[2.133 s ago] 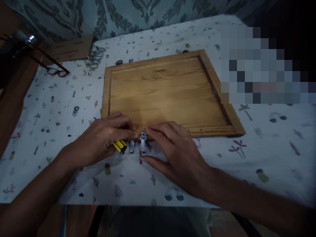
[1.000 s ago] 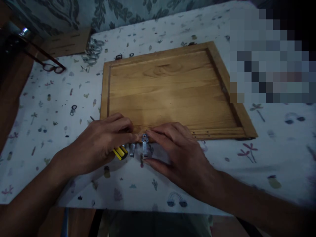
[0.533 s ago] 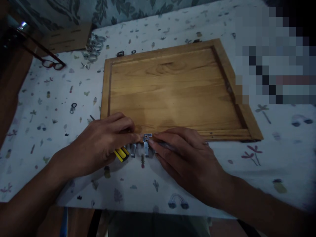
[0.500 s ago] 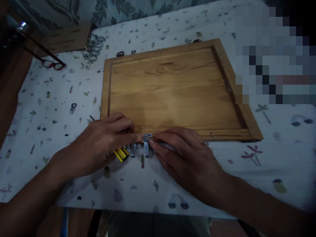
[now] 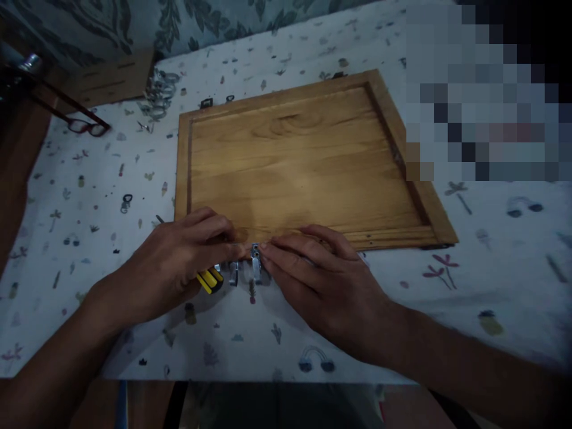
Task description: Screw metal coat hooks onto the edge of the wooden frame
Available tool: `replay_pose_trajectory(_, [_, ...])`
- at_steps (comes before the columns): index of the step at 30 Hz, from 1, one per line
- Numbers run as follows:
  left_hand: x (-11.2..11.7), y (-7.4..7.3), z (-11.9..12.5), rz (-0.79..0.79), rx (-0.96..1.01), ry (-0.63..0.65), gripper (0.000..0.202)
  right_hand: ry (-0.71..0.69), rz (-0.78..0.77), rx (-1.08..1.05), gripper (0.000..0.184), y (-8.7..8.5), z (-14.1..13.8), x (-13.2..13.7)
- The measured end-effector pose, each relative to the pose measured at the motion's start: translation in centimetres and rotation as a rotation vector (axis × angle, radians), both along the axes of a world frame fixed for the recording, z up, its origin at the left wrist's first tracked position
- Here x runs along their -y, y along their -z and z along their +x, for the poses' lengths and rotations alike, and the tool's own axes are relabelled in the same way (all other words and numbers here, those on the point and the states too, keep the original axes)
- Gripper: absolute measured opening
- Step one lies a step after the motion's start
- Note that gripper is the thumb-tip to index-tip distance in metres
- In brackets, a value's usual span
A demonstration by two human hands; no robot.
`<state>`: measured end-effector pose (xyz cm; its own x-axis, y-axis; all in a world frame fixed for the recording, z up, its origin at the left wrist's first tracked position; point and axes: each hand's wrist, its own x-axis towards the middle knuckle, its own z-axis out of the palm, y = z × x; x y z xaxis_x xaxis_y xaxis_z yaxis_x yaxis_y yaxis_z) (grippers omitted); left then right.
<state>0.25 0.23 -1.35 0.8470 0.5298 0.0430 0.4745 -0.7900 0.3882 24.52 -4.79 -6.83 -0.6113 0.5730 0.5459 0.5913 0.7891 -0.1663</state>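
My left hand (image 5: 179,265) is closed around a screwdriver with a yellow and black handle (image 5: 208,280); a bit of its thin shaft pokes out beyond the knuckles. The tips of that hand also touch the near edge of a framed wooden panel (image 5: 286,167), beside a small metal hook (image 5: 256,271). From the other side, the fingers of my right hand (image 5: 328,280) press on this hook, whose plate with two screw holes lies against the panel edge. A second metal hook (image 5: 233,274) hangs just left of it, partly hidden by my left hand.
Red-framed glasses (image 5: 87,126) lie at the left. Behind them are a brown slotted board (image 5: 109,80) and a pile of metal hooks (image 5: 161,95). Dark fittings stick out from the panel's far edge (image 5: 207,103). A patterned cloth (image 5: 134,345) covers the table.
The view has shifted slightly, so the panel appears farther left. My right fingers have closed in on the hook and cover more of its plate. My left hand keeps the screwdriver.
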Motion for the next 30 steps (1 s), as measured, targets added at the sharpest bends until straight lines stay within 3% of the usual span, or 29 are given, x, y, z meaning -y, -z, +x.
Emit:
replay_pose_trajectory(3, [-0.1, 0.2, -0.2, -0.009, 0.003, 0.007, 0.05, 0.009, 0.017, -0.005, 0.019, 0.2, -0.2, 0.0])
replay_pose_trajectory(16, [-0.4, 0.6, -0.5, -0.012, 0.023, 0.001, 0.046, 0.032, 0.043, 0.022, 0.027, 0.1, -0.2, 0.0])
replay_pose_trajectory(22, [1.0, -0.1, 0.0, 0.115, 0.204, -0.176, 0.032, 0.031, 0.047, 0.061, 0.029, 0.1, -0.1, 0.0])
replay_pose_trajectory(24, [1.8, -0.3, 0.7, 0.164, 0.145, -0.217, 0.029, 0.022, 0.047, 0.067, 0.029, 0.1, -0.1, 0.0])
replay_pose_trajectory(30, [3.2, 0.5, 2.6, 0.348, -0.169, -0.271, 0.05, 0.005, 0.04, 0.072, 0.029, 0.3, 0.0, 0.0])
